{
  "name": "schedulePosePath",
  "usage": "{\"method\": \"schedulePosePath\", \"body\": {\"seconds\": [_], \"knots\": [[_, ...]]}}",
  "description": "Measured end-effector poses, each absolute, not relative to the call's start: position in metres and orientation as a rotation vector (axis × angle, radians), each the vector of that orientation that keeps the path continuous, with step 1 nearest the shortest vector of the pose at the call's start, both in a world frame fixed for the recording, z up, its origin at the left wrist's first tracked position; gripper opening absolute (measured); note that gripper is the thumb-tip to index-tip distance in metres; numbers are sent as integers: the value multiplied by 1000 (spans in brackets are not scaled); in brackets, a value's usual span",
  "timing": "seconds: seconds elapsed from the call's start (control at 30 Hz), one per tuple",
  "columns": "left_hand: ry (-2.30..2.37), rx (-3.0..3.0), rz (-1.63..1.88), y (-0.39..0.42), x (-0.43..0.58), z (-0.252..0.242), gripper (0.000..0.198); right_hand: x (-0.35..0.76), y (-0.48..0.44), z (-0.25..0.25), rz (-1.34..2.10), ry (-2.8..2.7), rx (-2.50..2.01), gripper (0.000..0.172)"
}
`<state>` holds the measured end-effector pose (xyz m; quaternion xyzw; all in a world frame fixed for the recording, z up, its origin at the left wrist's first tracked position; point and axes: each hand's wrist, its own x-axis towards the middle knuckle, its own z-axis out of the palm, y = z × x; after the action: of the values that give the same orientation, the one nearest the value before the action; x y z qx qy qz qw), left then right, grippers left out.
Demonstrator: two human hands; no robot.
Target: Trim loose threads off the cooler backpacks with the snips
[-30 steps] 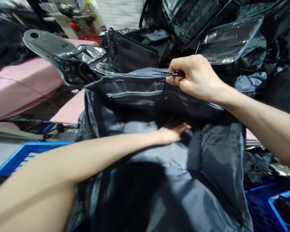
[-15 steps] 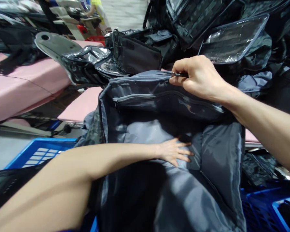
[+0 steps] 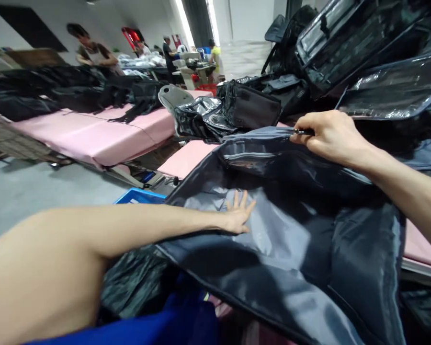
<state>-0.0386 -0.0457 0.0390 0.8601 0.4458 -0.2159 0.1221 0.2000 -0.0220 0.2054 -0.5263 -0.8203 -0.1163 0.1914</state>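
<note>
A large grey-blue bag [image 3: 294, 249] lies open in front of me, lining side up, with a zipped inner pocket [image 3: 258, 158] near its top edge. My left hand [image 3: 237, 215] rests flat on the lining with its fingers spread. My right hand [image 3: 330, 136] is closed in a pinch on the bag's upper edge, where a small dark zipper pull [image 3: 301, 132] shows between thumb and fingers.
Black bags in clear plastic [image 3: 380, 62] are piled behind and to the right. A pink padded table [image 3: 93, 134] runs off to the left with more black bags on it. A blue crate [image 3: 140, 196] sits below. Several people work at the far back [image 3: 93, 50].
My view has lifted and swung, showing the room. My left hand slid out of the bag's inner fold and lies spread on the lining further left. My right hand keeps its pinch.
</note>
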Motion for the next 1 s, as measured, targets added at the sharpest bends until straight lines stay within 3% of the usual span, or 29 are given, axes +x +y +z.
{"method": "schedulePosePath", "body": {"seconds": [0.13, 0.23, 0.3, 0.43, 0.5, 0.73, 0.87, 1.0], "knots": [[605, 2527, -529, -66, -6, 43, 65, 200, -26, 205, -331, -2288, -1494, 21], [291, 2541, -391, -66, 13, 80, 35, 204, -31, 205, -324, -2253, -1502, 21], [457, 2778, 4, -57, 15, 113, 27, 207, -35, 204, -317, -2213, -1483, 21], [998, 3072, 1176, -32, -1, 160, 26, 213, -48, 203, -304, -2232, -1418, 16], [1011, 3101, 1468, -18, -12, 167, 28, 215, -58, 202, -381, -2319, -1367, 20], [-86, 3400, 1488, 6, -26, 161, 21, 233, -111, 200, -1075, -2588, -956, 34], [-200, 3433, 1500, 6, -29, 164, 17, 237, -118, 194, -1138, -2559, -922, 29], [-5, 3353, 1459, -1, -21, 167, 17, 237, -109, 189, -1152, -2514, -945, 28]]}}
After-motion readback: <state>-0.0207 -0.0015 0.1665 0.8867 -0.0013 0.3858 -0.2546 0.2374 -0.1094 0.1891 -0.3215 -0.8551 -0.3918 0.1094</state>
